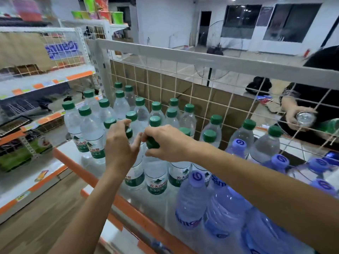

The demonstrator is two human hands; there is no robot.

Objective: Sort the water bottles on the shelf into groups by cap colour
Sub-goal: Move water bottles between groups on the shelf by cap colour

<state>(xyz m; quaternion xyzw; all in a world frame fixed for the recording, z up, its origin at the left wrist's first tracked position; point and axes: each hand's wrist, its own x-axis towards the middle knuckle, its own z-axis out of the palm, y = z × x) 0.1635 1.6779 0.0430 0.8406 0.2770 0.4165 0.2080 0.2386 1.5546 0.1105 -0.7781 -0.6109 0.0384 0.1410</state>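
Several clear bottles with green caps (85, 123) stand crowded on the left and middle of the white shelf (73, 153). Bottles with purple-blue caps (197, 177) stand grouped at the right front. My right hand (165, 142) grips the green cap and neck of a front-row bottle (156, 173). My left hand (120, 143) reaches among the green caps just to its left, thumb and forefinger around the top of a green-capped bottle (134, 173), the other fingers spread. A few green-capped bottles (247, 132) stand behind the purple ones on the right.
A white wire grid (192, 88) backs the shelf, with a grey top rail. Behind it on the right a person's hand (297, 116) holds a can. An orange strip (128, 204) edges the shelf front. Another shelving unit (36, 79) stands at the left.
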